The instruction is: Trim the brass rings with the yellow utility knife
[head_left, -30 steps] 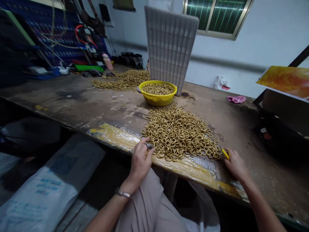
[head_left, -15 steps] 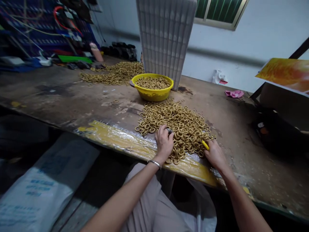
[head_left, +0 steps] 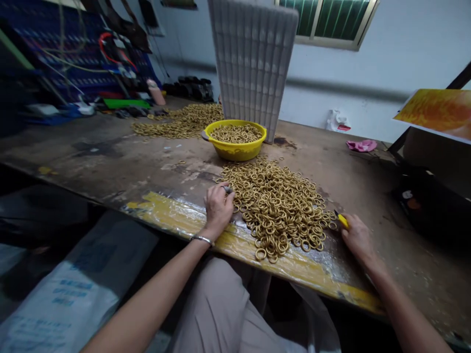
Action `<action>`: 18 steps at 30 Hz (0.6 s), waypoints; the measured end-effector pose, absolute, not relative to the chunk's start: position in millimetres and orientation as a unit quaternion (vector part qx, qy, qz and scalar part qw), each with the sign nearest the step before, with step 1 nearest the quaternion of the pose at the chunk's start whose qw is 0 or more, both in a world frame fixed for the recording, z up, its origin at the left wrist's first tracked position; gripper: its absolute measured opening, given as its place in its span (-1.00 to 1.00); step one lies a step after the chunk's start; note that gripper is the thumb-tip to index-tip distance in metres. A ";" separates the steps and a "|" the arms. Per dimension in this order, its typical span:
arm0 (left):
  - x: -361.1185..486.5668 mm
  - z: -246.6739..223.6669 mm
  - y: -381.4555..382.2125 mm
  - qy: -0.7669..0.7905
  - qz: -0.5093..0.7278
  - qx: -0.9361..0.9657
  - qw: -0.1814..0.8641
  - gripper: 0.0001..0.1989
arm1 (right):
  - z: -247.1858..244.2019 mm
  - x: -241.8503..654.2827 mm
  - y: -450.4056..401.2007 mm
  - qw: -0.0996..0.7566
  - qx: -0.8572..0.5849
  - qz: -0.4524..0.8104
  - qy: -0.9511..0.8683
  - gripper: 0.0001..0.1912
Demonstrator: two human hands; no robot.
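A heap of brass-coloured metal rings [head_left: 283,206] lies on the worn wooden table near its front edge. My left hand [head_left: 218,208] rests at the heap's left side, fingers curled. A small dark grey piece [head_left: 227,189] shows at its fingertips; whether it is held or worn on a finger is unclear. To the right of the heap, my right hand [head_left: 358,240] is closed around a slim yellow tool [head_left: 343,220] with a dark tip, which points at a few rings on the heap's edge. The tool's exact kind is not visible.
Behind the heap stands a yellow basin [head_left: 237,151] full of rings, with a tall grey ribbed plastic panel [head_left: 253,63] upright behind it. A second ring pile [head_left: 180,121] lies farther left. A pink cloth [head_left: 361,145] and a black bag [head_left: 423,201] are on the right.
My left hand has moved left, from the heap's front to its left side. My right hand has shifted right with the yellow tool, away from the rings. The view has tilted slightly.
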State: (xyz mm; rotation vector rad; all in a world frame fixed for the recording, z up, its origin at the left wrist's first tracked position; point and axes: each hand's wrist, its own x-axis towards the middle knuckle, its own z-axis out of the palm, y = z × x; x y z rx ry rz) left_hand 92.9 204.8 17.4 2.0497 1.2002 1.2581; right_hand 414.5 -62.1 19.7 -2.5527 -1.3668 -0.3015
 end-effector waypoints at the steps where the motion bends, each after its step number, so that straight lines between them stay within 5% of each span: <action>1: 87.8 17.0 222.2 0.465 0.454 0.720 0.244 -0.96 | 18.1 415.3 -58.3 0.098 -0.874 -0.103 -0.465 -0.62; 5: 89.0 11.4 260.0 0.497 0.440 0.693 0.282 -0.88 | 8.4 406.6 -45.9 0.077 -0.836 -0.109 -0.532 -0.60; 13: 122.5 6.1 214.6 0.353 0.408 0.770 0.341 -0.85 | -19.9 408.9 -50.4 0.161 -0.756 -0.171 -0.611 -0.52; 18: 114.5 13.0 299.2 0.405 0.443 0.742 0.299 -0.75 | -23.8 414.8 -56.3 0.186 -0.753 -0.185 -0.603 -0.55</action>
